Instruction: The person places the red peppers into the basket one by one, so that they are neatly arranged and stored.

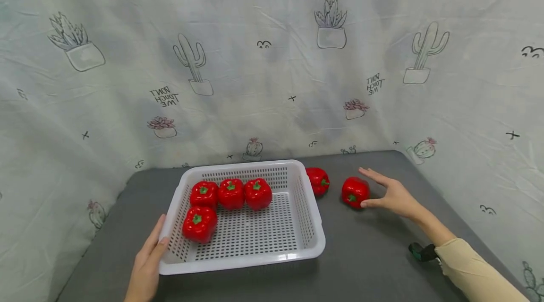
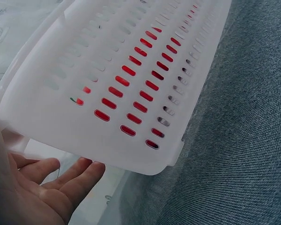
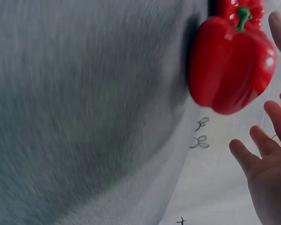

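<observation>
A white plastic basket [image 1: 250, 264] with slotted walls stands on the grey table, four-sided and shallow. My left hand [image 1: 146, 262] holds its left rim, with the thumb over the edge and the fingers [image 2: 86, 176] at the outer side. Several red bell peppers [image 1: 230, 194] with green stems lie in the basket, toward its left and back. My right hand [image 1: 397, 197] spreads around the right side of a loose red bell pepper [image 1: 355, 192], thumb and fingers apart. In the right wrist view, a gap shows between that pepper [image 3: 229, 65] and the fingers.
Another red bell pepper [image 1: 318, 181] lies against the basket's right side, partly hidden by its wall. A dark strap-like item [image 1: 421, 252] is by the right sleeve [image 1: 476, 269]. A pale cloth [image 1: 272, 80] printed with potted plants hangs behind and beside the grey table [image 1: 361, 259].
</observation>
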{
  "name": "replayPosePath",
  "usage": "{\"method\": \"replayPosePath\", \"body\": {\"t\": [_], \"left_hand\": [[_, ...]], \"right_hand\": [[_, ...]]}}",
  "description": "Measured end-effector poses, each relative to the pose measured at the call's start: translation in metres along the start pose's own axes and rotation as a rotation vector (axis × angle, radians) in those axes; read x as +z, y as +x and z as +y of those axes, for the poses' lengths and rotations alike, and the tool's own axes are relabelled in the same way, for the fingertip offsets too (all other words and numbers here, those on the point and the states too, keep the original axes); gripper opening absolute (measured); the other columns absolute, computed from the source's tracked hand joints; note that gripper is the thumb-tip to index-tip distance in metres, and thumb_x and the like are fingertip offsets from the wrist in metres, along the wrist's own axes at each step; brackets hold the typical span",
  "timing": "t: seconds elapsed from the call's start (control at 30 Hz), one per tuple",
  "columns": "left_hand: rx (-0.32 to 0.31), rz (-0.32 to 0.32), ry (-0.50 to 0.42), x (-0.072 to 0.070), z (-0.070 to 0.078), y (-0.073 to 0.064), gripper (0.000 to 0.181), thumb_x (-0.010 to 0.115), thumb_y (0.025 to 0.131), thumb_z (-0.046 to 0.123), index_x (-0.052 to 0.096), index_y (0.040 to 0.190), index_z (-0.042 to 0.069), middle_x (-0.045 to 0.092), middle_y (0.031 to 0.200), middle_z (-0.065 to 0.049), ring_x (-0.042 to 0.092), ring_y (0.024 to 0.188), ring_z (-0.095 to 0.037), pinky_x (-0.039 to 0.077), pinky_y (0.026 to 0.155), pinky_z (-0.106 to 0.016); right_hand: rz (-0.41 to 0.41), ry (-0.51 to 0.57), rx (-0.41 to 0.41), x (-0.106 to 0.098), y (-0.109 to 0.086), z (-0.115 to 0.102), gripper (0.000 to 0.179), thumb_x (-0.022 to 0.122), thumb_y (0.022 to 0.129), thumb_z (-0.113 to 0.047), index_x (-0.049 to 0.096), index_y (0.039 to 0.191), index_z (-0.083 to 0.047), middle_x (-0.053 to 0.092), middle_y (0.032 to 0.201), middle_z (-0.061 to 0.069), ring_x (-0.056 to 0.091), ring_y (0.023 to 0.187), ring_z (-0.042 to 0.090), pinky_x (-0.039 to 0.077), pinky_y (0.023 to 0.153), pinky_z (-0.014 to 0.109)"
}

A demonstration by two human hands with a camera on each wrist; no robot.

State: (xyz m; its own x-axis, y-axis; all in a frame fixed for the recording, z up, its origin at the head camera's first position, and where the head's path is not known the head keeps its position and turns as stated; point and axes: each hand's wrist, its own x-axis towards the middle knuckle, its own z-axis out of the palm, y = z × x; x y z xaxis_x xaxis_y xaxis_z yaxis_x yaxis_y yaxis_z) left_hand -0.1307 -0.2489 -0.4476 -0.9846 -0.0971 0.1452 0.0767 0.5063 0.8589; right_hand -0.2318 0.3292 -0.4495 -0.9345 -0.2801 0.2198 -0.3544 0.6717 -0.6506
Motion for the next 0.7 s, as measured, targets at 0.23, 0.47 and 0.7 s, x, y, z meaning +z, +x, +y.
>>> {"method": "replayPosePath", "body": {"t": [0.23,0.47,0.7], "left_hand": [[-0.014,0.009,-0.018,0.004,0.0,-0.002,0.048,0.034,0.097,0.033,0.017,0.142,0.034,0.025,0.143,-0.005,0.037,0.118,-0.022,0.04,0.081,-0.036],[-0.034,-0.001,-0.084,0.004,0.0,-0.003,0.048,0.034,0.097,0.036,0.017,0.142,0.035,0.022,0.144,-0.008,0.034,0.118,-0.032,0.04,0.08,-0.047],[-0.044,-0.006,-0.072,0.004,0.0,-0.003,0.047,0.034,0.097,0.035,0.018,0.141,0.035,0.025,0.143,-0.008,0.037,0.116,-0.026,0.043,0.074,-0.026]], "right_hand": [[-0.071,-0.02,-0.012,-0.001,0.01,0.011,0.09,0.081,0.059,-0.04,0.034,0.136,-0.037,0.026,0.142,-0.001,0.018,0.13,0.025,0.024,0.088,0.06],[-0.125,0.019,-0.032,0.0,0.021,0.012,0.098,0.083,0.057,-0.038,0.028,0.139,-0.036,0.02,0.145,0.003,0.015,0.13,0.027,0.024,0.087,0.061],[-0.16,-0.001,-0.005,0.006,0.026,0.015,0.11,0.083,0.055,-0.042,0.014,0.142,-0.039,0.017,0.146,0.001,0.019,0.128,0.031,0.024,0.087,0.063]]}}
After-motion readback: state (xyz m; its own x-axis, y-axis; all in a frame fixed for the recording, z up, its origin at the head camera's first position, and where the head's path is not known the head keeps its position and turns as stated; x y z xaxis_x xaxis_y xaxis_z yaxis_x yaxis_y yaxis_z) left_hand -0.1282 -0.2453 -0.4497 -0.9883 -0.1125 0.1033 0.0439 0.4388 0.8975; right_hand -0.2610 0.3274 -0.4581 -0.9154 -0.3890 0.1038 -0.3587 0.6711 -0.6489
